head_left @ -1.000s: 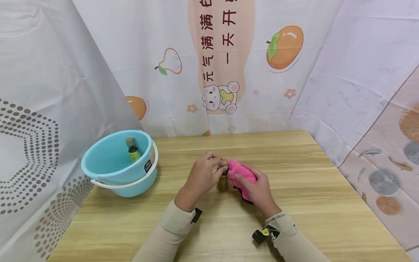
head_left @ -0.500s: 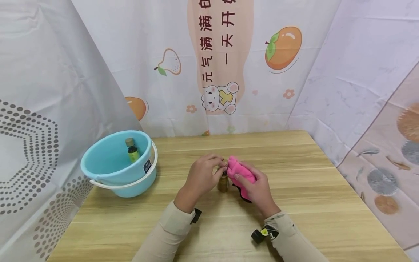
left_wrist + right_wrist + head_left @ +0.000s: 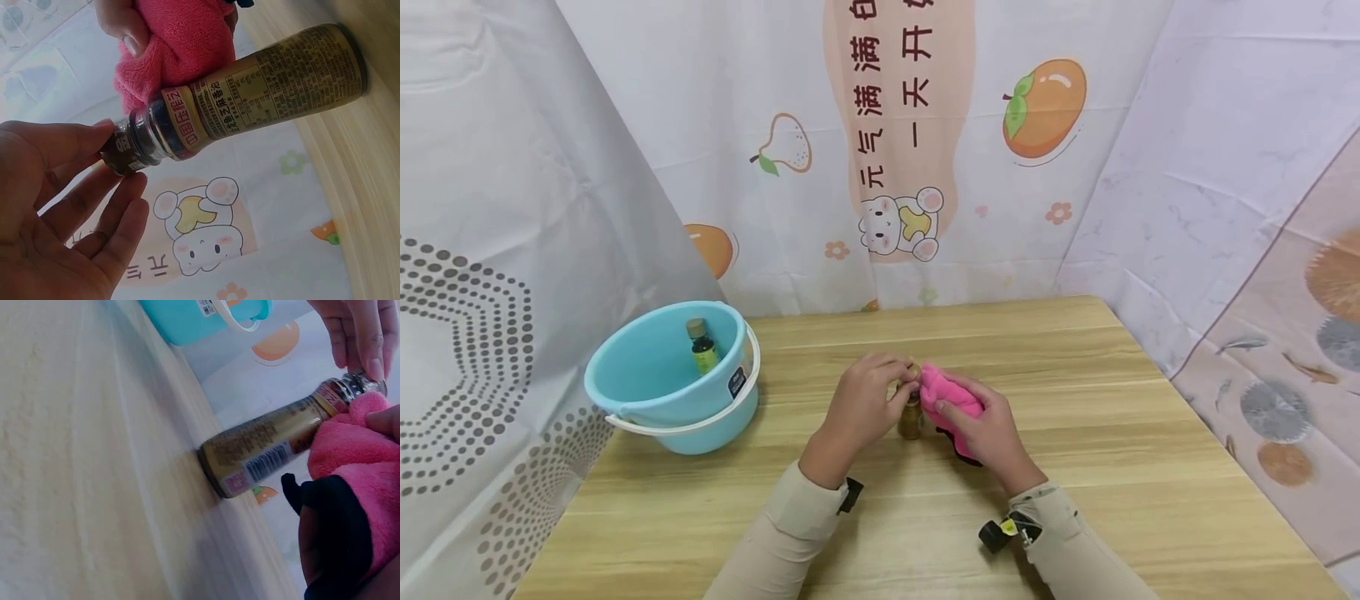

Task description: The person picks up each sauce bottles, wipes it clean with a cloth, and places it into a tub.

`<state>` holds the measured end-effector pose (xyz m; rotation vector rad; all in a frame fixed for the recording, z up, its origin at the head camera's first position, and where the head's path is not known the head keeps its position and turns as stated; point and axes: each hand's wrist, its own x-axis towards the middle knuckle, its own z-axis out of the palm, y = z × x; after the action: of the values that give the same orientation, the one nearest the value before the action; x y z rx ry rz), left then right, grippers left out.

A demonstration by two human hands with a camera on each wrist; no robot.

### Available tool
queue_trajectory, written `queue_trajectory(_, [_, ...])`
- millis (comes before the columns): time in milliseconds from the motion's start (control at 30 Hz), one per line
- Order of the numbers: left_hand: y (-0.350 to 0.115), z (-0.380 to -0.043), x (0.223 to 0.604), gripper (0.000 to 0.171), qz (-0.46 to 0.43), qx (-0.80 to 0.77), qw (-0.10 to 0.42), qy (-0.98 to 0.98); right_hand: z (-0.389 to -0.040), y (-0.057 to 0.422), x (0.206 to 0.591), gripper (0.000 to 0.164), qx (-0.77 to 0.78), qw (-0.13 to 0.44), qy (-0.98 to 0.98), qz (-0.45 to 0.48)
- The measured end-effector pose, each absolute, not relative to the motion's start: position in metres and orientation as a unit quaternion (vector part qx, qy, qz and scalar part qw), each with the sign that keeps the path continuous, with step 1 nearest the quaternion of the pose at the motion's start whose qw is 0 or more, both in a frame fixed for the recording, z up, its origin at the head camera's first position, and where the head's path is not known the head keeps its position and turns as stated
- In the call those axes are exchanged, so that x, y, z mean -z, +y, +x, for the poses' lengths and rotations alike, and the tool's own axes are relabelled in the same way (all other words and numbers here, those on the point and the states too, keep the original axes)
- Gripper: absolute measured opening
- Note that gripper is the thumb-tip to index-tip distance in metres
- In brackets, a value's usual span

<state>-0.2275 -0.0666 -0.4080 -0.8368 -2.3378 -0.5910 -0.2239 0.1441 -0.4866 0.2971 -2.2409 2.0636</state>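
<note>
A sesame oil bottle point(image 3: 275, 87) with a gold label stands upright on the wooden table. My left hand point(image 3: 865, 396) pinches its brown cap point(image 3: 122, 150) between thumb and fingers. From the right, my right hand point(image 3: 992, 433) grips a bunched pink cloth point(image 3: 951, 400) with dark edging. In the left wrist view the cloth lies against the bottle's neck and shoulder. Part of the right hand is hidden by the cloth in the right wrist view.
To the left stands a light blue bucket point(image 3: 700, 425) with a white handle point(image 3: 677, 428) hanging at its front. Another bottle point(image 3: 703, 350), with a yellow-green label, leans inside it. A printed curtain point(image 3: 760, 208) hangs behind the table.
The cloth's upper end rises slightly beside the bottle's neck, then comes back down. My left hand keeps its pinch on the cap and the bottle stays in place.
</note>
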Motion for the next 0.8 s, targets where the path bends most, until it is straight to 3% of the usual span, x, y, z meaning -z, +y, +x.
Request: queue_trajectory(800, [-0.067,-0.227,0.411,0.01,-0.284,0.225,0.268,-0.893,-0.228,0.144,0.498,0.04,-0.507,0.016,-0.858,0.078])
